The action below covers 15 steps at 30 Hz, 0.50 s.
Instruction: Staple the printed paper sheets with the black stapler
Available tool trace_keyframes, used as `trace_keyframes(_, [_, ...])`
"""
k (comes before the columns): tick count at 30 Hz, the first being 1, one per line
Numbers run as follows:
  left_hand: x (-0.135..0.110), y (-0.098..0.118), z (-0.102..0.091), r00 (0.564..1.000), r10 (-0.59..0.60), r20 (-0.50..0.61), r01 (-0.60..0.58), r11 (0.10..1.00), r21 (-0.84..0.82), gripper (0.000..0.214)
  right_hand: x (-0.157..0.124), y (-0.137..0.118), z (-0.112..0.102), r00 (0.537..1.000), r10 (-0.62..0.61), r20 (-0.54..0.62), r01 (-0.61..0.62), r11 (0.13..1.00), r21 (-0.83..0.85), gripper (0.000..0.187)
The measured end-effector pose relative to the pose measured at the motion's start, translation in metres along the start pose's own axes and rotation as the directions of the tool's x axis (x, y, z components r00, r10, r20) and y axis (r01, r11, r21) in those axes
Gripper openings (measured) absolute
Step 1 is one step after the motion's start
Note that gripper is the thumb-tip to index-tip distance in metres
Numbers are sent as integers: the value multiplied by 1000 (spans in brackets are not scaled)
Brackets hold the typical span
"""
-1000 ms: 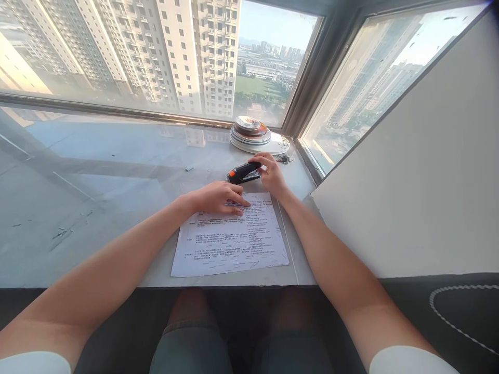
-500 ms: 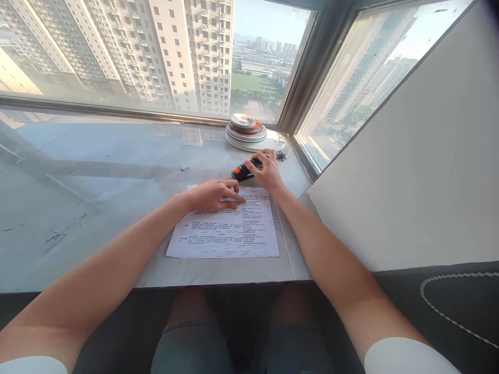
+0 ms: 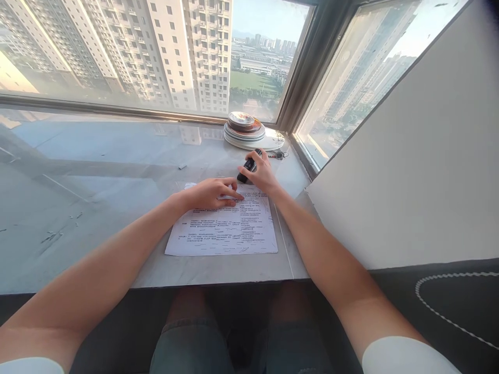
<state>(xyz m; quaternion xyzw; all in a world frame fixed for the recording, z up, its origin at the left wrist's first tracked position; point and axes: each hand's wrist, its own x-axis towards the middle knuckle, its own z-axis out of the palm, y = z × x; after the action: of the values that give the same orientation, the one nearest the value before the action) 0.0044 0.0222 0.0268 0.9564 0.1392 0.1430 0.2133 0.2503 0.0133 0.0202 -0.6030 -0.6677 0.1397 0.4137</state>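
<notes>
A stack of printed paper sheets (image 3: 224, 228) lies on the marble windowsill (image 3: 117, 171) in front of me. My left hand (image 3: 212, 192) rests flat on the top part of the sheets, fingers stretched out and pressing down. My right hand (image 3: 261, 171) is wrapped round a black stapler (image 3: 247, 169), which stands at the far edge of the paper near its top right corner. Most of the stapler is hidden by my fingers.
A stack of plates (image 3: 249, 132) sits in the window corner, with a small bunch of keys (image 3: 278, 155) beside it. A small scrap (image 3: 182, 167) lies on the sill to the left. A white wall (image 3: 409, 171) rises on the right.
My right hand has turned the stapler from lying sideways to pointing at the top edge of the paper. My left hand has stayed pressed on the sheets.
</notes>
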Motion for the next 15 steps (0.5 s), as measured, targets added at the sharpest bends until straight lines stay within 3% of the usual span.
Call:
trace_keyframes(6, [1, -1, 3, 998, -28, -63, 29, 999, 13, 33, 4, 20, 5, 992, 19, -127, -18, 1000, 15, 60])
trace_keyframes(10, [-2, 2, -2, 996, -81, -24, 83, 996, 45, 35, 7, 34, -2, 982, 29, -188, -18, 998, 59, 58])
trace_keyframes(13, [-3, -1, -4, 992, -126, -12, 126, 988, 91, 42, 7, 28, -14, 968, -11, -250, 35, 995, 94, 58])
trace_keyframes(15, [-2, -4, -2, 983, -173, -61, 179, 978, 107, 44, 3, 17, -19, 977, -82, -195, 111, 984, 142, 64])
